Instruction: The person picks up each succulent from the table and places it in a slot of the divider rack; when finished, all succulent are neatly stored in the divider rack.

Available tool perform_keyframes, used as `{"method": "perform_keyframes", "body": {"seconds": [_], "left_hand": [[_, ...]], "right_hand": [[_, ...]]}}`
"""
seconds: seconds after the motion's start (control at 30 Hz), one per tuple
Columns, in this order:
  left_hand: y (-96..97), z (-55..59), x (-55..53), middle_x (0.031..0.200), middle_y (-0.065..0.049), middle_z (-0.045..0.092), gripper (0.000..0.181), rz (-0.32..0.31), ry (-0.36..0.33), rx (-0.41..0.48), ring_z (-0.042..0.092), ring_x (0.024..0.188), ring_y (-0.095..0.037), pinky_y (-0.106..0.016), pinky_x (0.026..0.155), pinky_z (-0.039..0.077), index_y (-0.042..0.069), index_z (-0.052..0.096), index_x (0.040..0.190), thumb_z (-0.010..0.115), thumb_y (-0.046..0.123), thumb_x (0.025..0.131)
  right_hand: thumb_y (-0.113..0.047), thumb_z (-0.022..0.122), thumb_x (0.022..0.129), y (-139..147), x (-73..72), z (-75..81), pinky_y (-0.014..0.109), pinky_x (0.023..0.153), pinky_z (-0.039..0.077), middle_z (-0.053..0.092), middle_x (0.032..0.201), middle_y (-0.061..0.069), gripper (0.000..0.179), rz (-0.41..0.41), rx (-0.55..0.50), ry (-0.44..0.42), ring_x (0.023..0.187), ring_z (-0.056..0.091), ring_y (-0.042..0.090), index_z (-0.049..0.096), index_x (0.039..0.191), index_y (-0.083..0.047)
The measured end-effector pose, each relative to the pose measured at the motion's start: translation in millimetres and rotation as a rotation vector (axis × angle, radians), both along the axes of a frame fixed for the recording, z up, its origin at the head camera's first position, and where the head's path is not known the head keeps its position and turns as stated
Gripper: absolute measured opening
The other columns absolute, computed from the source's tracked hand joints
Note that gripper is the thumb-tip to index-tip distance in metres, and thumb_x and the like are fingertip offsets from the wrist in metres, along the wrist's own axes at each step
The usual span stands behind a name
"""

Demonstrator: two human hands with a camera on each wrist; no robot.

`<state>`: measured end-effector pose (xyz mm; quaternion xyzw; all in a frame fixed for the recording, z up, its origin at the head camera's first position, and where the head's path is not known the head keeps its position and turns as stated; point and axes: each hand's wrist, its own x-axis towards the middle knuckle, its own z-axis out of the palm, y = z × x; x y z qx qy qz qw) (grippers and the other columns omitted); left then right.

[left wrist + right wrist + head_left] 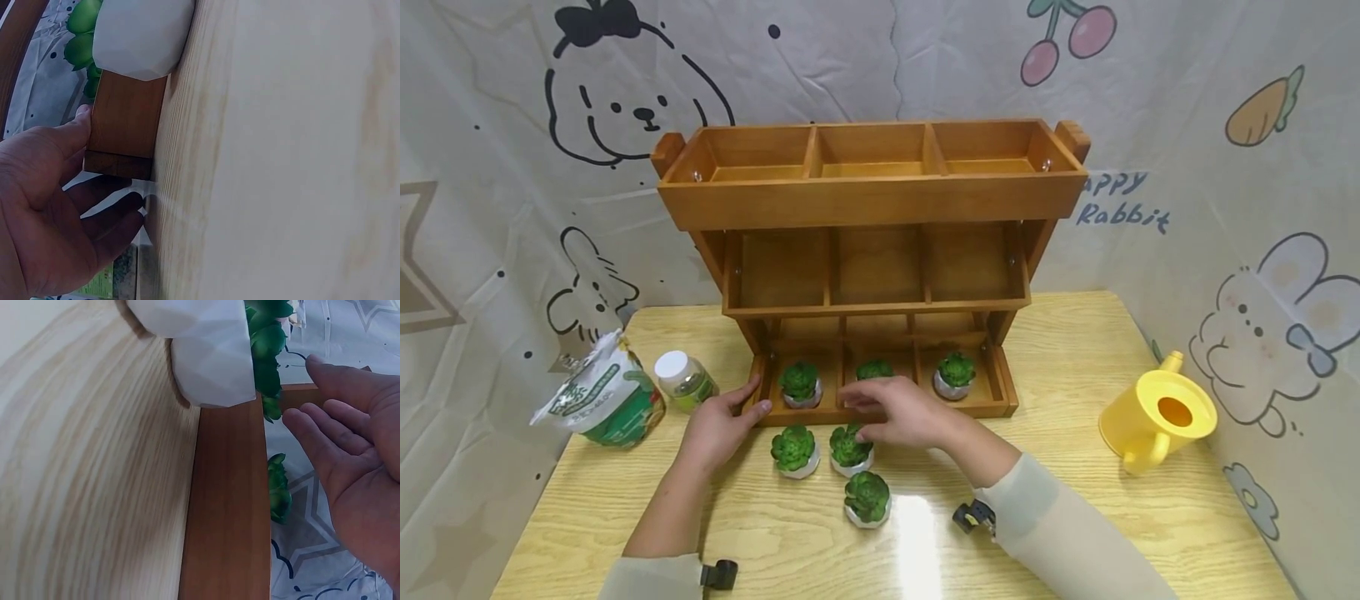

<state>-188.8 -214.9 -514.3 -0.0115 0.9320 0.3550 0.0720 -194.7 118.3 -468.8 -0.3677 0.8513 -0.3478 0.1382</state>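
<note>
A wooden three-tier shelf [872, 204] stands at the back of the table. My left hand [718, 429] rests at its lower left corner, thumb on the edge board [128, 119] and fingers loosely bent outside the end. My right hand [906, 408] hovers before the middle bottom compartment, its fingers relaxed with nothing between them in the right wrist view. Potted succulents sit in the bottom tier: left [801, 383], middle [874, 368], partly hidden by my hand, and right [955, 375]. Three more stand on the table: one [795, 450], another [852, 448] under my right thumb, and the nearest [868, 498].
Left of the shelf are a white-capped jar [685, 379] and a green-and-white bag [606, 396]. A yellow watering can [1157, 412] stands on the right. The upper tiers are divided into compartments. A printed cloth [887, 58] hangs behind the table.
</note>
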Motion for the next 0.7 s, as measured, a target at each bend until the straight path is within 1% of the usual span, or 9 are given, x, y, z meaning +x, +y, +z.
{"method": "perform_keyframes", "body": {"seconds": [0.2, 0.3, 0.5, 0.57, 0.7], "left_hand": [[-0.1, -0.5, -0.6, 0.149, -0.019, 0.055, 0.063, -0.001, -0.008, 0.004, 0.047, 0.140, -0.046, -0.064, 0.111, 0.039, 0.020, 0.051, 0.154, 0.065, 0.051, 0.101], [0.1, 0.3, -0.6, 0.149, -0.019, 0.055, 0.063, 0.000, -0.010, 0.003, 0.047, 0.140, -0.046, -0.064, 0.111, 0.039, 0.020, 0.051, 0.154, 0.066, 0.051, 0.101], [0.8, 1.4, -0.7, 0.149, -0.019, 0.054, 0.064, -0.004, -0.008, -0.003, 0.047, 0.140, -0.046, -0.064, 0.111, 0.039, 0.020, 0.051, 0.155, 0.065, 0.052, 0.101], [0.7, 0.9, -0.7, 0.149, -0.019, 0.054, 0.064, -0.006, -0.002, -0.006, 0.047, 0.139, -0.045, -0.064, 0.110, 0.040, 0.020, 0.051, 0.154, 0.065, 0.052, 0.101], [-0.2, -0.6, -0.2, 0.150, -0.018, 0.054, 0.064, -0.009, 0.011, -0.010, 0.048, 0.139, -0.045, -0.064, 0.110, 0.041, 0.019, 0.051, 0.154, 0.065, 0.051, 0.101]], "right_hand": [[-0.014, 0.083, 0.091, 6, 5.2, -4.1, 0.024, 0.102, 0.051, 0.063, 0.142, 0.006, 0.063, -0.023, -0.046, -0.054, 0.123, 0.065, 0.018, 0.057, 0.147, -0.006], [-0.015, 0.084, 0.090, 8, 7.6, -6.4, 0.023, 0.102, 0.051, 0.064, 0.142, 0.006, 0.063, -0.029, -0.052, -0.054, 0.122, 0.066, 0.017, 0.057, 0.146, -0.006], [-0.018, 0.085, 0.089, 13, 12.8, -10.7, 0.027, 0.101, 0.052, 0.066, 0.138, 0.005, 0.062, -0.040, -0.039, -0.020, 0.120, 0.066, 0.016, 0.059, 0.144, -0.005], [-0.018, 0.086, 0.088, 15, 14.7, -11.7, 0.030, 0.102, 0.053, 0.066, 0.137, 0.004, 0.063, -0.042, -0.039, -0.028, 0.120, 0.066, 0.016, 0.059, 0.144, -0.005], [-0.023, 0.087, 0.088, 16, 18.1, -14.0, 0.032, 0.103, 0.052, 0.065, 0.140, 0.001, 0.066, -0.052, -0.031, -0.055, 0.122, 0.064, 0.014, 0.059, 0.146, -0.009]]}}
